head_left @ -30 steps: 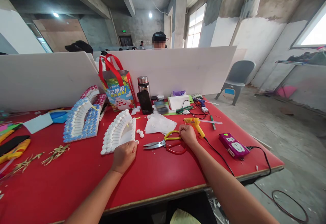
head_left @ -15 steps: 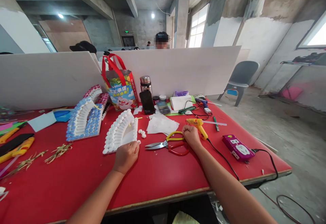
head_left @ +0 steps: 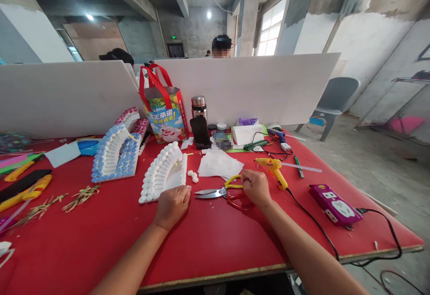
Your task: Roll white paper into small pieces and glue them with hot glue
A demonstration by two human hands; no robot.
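Note:
My left hand [head_left: 172, 205] rests closed on the red table [head_left: 101, 232], its knuckles touching the near edge of a white foam arch model [head_left: 163, 172]; what its fingers hold, if anything, is hidden. My right hand [head_left: 255, 188] is curled over the yellow and red handles of the scissors [head_left: 218, 191], whose blades point left. A yellow glue gun [head_left: 274, 169] lies just right of that hand. Small white foam balls [head_left: 192, 176] sit between the arch and a sheet of white paper [head_left: 219, 164].
A blue and pink arch model [head_left: 116, 154], a red-handled bag [head_left: 163, 109], a steel flask [head_left: 199, 107], a black phone [head_left: 200, 133], a purple power strip [head_left: 334, 204] with black cable, yellow cutters [head_left: 25, 193], twigs [head_left: 80, 195]. White partitions [head_left: 255, 87] back the table; a grey chair [head_left: 331, 100] stands right.
The view has shifted left and down a little. My right hand has slid from beside the glue gun onto the scissors' handles. My left hand stays at the arch.

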